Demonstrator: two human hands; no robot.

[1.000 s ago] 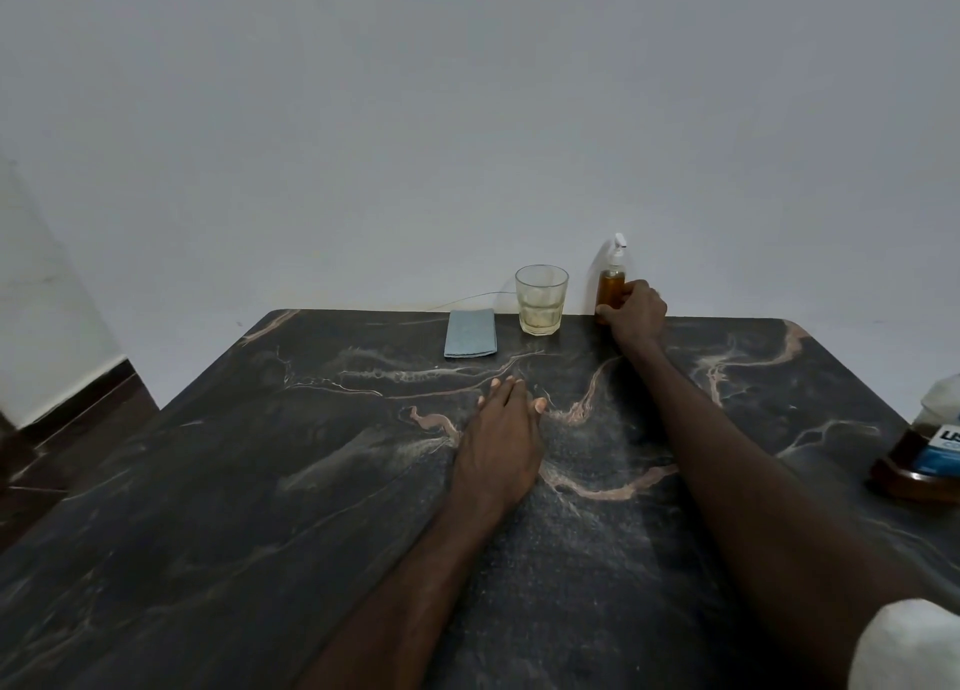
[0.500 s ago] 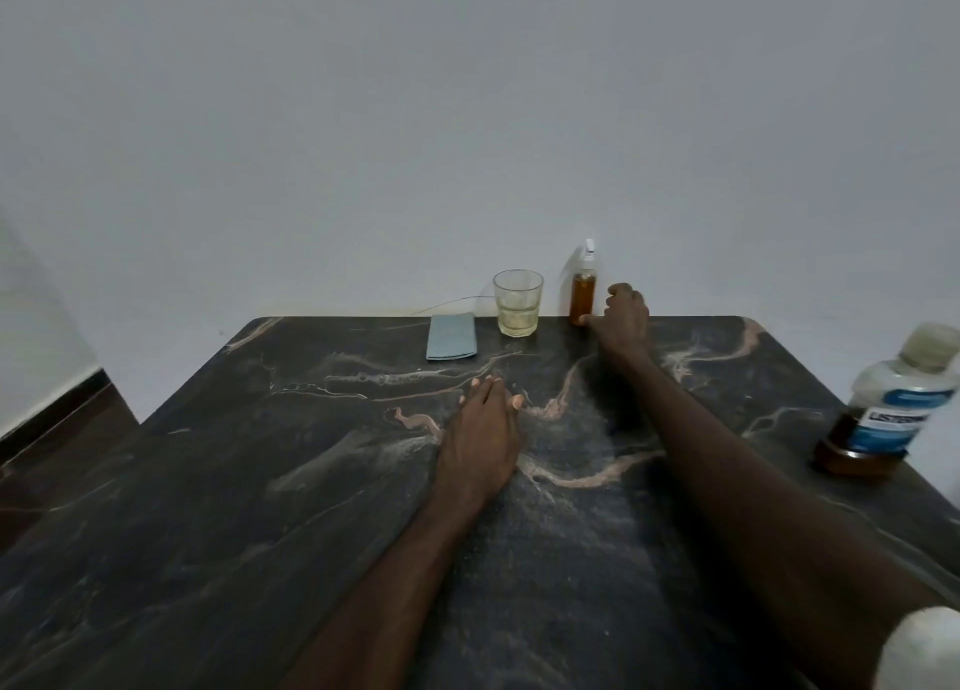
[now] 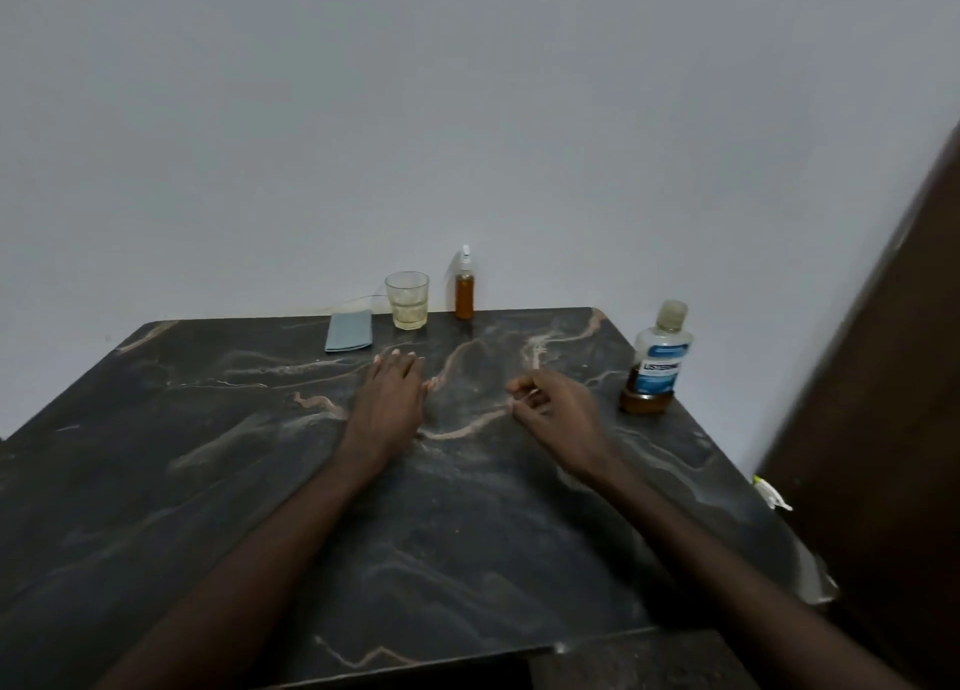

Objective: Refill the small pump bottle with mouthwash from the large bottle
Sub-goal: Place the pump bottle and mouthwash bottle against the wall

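Observation:
The small pump bottle (image 3: 464,288), filled with amber liquid and topped by a white pump, stands upright at the table's far edge by the wall. The large mouthwash bottle (image 3: 655,361), clear with a blue label and a little amber liquid at the bottom, stands capped near the right edge. My left hand (image 3: 387,398) rests flat on the dark marble table (image 3: 208,455) with fingers straight. My right hand (image 3: 553,409) hovers over the table's middle, fingers loosely curled, holding nothing, between the two bottles and apart from both.
A drinking glass (image 3: 407,301) with a little pale liquid stands left of the pump bottle. A folded light-blue cloth (image 3: 349,331) lies beside it. A white wall runs behind the table. A dark wooden panel (image 3: 883,377) rises at the right.
My right hand let go of the small pump bottle and drew back toward me to the table's middle. The view shifted right, bringing the large bottle fully into sight. The left hand stayed flat.

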